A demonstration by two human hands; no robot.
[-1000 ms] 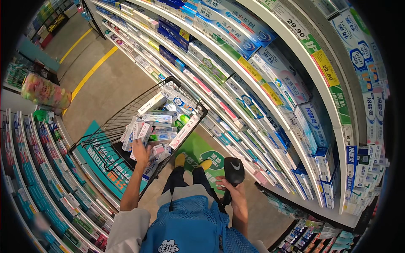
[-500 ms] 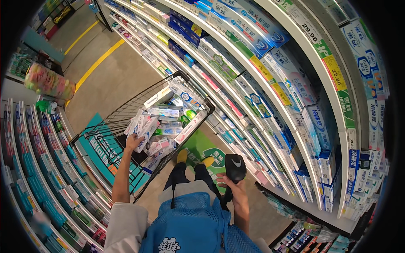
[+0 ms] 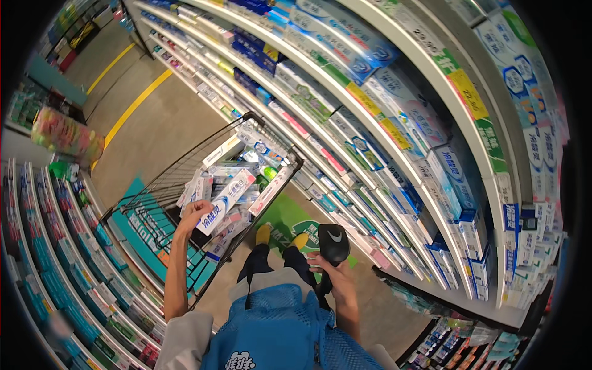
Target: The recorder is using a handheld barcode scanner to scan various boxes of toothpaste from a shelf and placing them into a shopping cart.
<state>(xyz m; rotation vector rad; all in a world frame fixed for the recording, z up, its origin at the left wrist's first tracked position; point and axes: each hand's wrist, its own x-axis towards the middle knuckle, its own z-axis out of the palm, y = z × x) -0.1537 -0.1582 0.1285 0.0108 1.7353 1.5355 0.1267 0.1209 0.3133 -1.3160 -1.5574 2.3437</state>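
My left hand [image 3: 196,214] grips the near end of a long white toothpaste box [image 3: 227,200] with blue and pink print. The box slants up to the right above the goods in a black wire shopping cart [image 3: 161,161]. Under and around it lie several toothpaste boxes, with green-tinted packs [image 3: 267,172] among them and a white carton [image 3: 271,192] along the cart's right side. In my right hand [image 3: 336,276], close to my body, is a black handheld barcode scanner [image 3: 334,243], held by its handle with the head upward.
Shelves of toothpaste boxes [image 3: 410,114] curve along the right. A lower rack of toothbrushes and boxes [image 3: 74,246] stands at the left. Beyond the cart are the floor with yellow lines [image 3: 139,105] and a bin of colourful goods [image 3: 66,137]. A blue mesh vest [image 3: 271,327] covers my front.
My left hand has raised a toothpaste box from the pile and turned its long printed side up. The scanner has shifted slightly left, still in my right hand. The whole view has swung a little.
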